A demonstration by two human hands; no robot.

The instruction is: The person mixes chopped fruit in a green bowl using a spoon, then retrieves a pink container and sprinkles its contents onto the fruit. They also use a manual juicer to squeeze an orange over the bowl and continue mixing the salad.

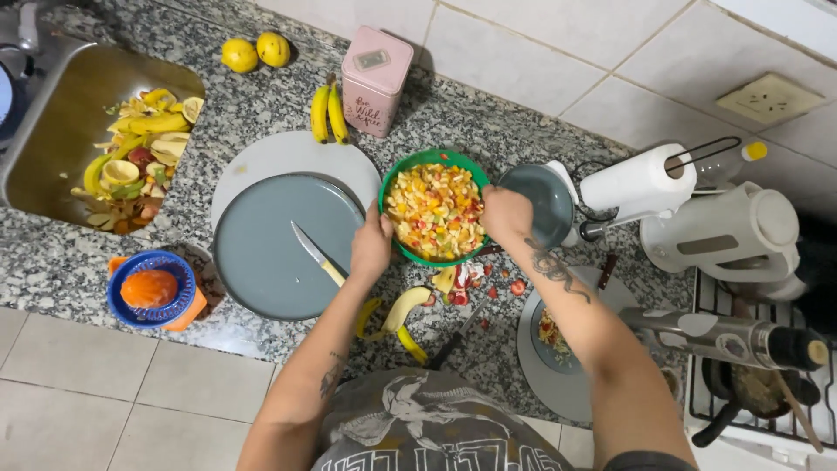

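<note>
Steadying the green bowl [433, 160] of chopped fruit at the granite counter's centre, the left hand [373, 249] clasped its nine-o'clock rim and the right hand [506, 215] its three-o'clock rim, fingers closed around it.

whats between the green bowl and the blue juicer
In the head view, a round grey plate with a yellow-handled knife on it lies between the green bowl and the blue juicer.
</note>
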